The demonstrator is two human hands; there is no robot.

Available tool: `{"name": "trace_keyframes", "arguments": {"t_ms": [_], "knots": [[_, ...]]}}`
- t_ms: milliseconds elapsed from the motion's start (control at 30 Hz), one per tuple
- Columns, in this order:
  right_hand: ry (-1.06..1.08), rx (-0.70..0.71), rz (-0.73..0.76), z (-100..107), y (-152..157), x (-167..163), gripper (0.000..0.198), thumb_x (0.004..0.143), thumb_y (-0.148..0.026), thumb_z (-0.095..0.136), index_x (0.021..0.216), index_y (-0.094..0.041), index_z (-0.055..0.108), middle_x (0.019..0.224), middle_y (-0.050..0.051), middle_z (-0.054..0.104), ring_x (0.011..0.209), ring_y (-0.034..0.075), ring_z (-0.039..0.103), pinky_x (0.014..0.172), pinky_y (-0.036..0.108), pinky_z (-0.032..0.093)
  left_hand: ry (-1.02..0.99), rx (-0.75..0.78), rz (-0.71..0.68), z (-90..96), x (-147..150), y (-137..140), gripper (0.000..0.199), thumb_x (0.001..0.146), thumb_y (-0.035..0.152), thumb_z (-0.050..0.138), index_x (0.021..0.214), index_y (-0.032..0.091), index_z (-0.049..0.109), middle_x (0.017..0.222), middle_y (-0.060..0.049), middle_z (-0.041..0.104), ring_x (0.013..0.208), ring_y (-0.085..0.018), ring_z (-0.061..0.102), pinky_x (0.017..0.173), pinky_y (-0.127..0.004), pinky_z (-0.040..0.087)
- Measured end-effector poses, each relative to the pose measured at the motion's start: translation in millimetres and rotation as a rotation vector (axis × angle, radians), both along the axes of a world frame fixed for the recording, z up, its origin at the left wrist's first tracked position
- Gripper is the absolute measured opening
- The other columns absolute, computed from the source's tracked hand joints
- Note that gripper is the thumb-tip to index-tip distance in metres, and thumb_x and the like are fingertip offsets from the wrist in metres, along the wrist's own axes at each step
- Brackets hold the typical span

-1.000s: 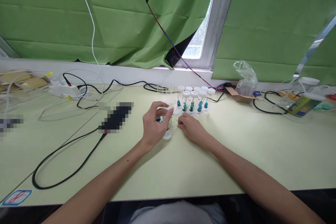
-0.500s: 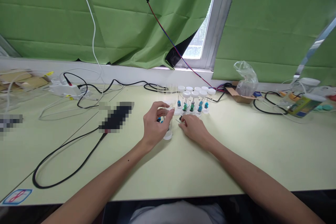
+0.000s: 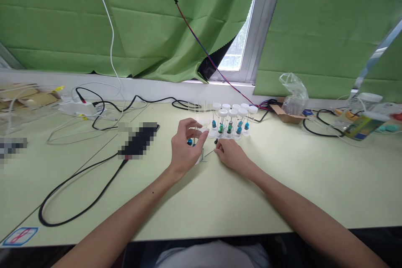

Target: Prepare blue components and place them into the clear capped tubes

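Note:
My left hand (image 3: 186, 145) is curled, its thumb and fingertips around a clear plastic tube that they largely cover. Small blue pieces (image 3: 189, 142) show between the fingers. Below the palm, a thin upright metal pin (image 3: 202, 155) stands beside the partly hidden whitish base. Just to the right, my right hand (image 3: 230, 153) is closed in a pinch on a thin rod (image 3: 209, 153) that points left toward the pin. A small dark piece (image 3: 216, 141) shows at its fingertips. Behind it stand several clear tubes with white caps (image 3: 232, 113), holding blue and green parts on wires.
Empty-looking clear tubes (image 3: 201, 107) stand behind my left hand. A black cable (image 3: 47, 222) loops across the left of the table. At the back right are a cardboard box (image 3: 287, 116) with a plastic bag and a tilted green-labelled jar (image 3: 361, 127).
The tube's white base, plain below my left hand before, is now mostly hidden, and the metal pin shows there. The rod in my right hand now reaches farther left. Both hands stay nearly in place.

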State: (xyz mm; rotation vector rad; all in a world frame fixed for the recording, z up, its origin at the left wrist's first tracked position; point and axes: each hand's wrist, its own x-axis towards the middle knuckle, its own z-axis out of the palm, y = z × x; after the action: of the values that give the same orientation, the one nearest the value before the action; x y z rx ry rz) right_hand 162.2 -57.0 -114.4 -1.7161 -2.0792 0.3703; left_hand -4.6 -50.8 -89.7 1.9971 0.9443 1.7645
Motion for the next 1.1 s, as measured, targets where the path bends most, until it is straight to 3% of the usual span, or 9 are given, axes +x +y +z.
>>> {"name": "trace_keyframes", "arguments": {"t_ms": [500, 767, 1100], "knots": [[-0.323, 0.034, -0.004, -3.1, -2.6, -1.7, 0.015, 0.098, -0.017, 0.040, 0.095, -0.015, 0.055, 0.093, 0.012, 0.064, 0.076, 0.022, 0.059, 0.057, 0.030, 0.028, 0.077, 0.044, 0.039, -0.7, -0.8, 0.9, 0.032, 0.083, 0.025, 0.068, 0.107, 0.022, 0.047, 0.096, -0.002, 0.064, 0.068, -0.010, 0.065, 0.067, -0.026, 0.057], [-0.317, 0.006, 0.006, -1.3, -4.3, -2.5, 0.017, 0.099, -0.016, 0.038, 0.101, -0.014, 0.055, 0.096, 0.014, 0.064, 0.082, 0.023, 0.060, 0.063, 0.030, 0.034, 0.118, 0.062, 0.048, -1.1, -1.4, 2.6, 0.032, 0.084, 0.027, 0.068, 0.107, 0.022, 0.047, 0.097, -0.002, 0.065, 0.066, -0.009, 0.064, 0.068, -0.026, 0.056], [-0.258, 0.039, -0.011, -0.8, -4.6, -3.2, 0.020, 0.100, -0.018, 0.036, 0.096, -0.015, 0.055, 0.092, 0.013, 0.064, 0.075, 0.022, 0.058, 0.061, 0.030, 0.033, 0.379, -0.048, 0.086, -3.6, -5.3, 5.8, 0.026, 0.087, 0.033, 0.062, 0.105, 0.024, 0.047, 0.099, -0.001, 0.066, 0.066, -0.011, 0.064, 0.062, -0.024, 0.049]]}}
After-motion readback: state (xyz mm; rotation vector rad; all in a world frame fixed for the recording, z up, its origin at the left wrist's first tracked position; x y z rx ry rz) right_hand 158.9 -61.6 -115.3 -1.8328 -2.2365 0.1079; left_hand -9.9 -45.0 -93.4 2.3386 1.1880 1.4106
